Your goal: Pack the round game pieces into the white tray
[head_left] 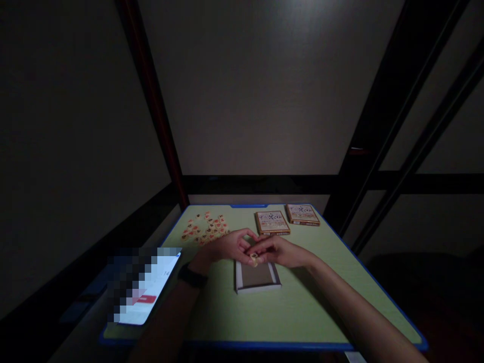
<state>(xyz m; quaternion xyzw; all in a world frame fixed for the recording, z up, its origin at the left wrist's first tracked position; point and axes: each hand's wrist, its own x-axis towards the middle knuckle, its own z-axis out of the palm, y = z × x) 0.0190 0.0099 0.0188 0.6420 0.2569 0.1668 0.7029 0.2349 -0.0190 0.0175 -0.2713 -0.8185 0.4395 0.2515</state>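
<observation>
My left hand (235, 245) and my right hand (280, 251) meet over an open shallow box (238, 289), fingertips close together. Between them they pinch a round, pale Chinese chess piece (254, 258) with a dark mark on its face; whether more pieces are stacked behind it I cannot tell. The visible part of the box floor is plain brown, while its far side is hidden under my hands. Beyond my left hand, several loose Chinese chess pieces (212, 228) with red or black characters lie scattered on the table.
Two flat printed boxes (273, 223) (302, 215) lie at the back right of the green, blue-edged table (317, 312). A lit tablet-like screen (161, 282) is at the left edge, beside my left forearm. Walls rise behind and to the left.
</observation>
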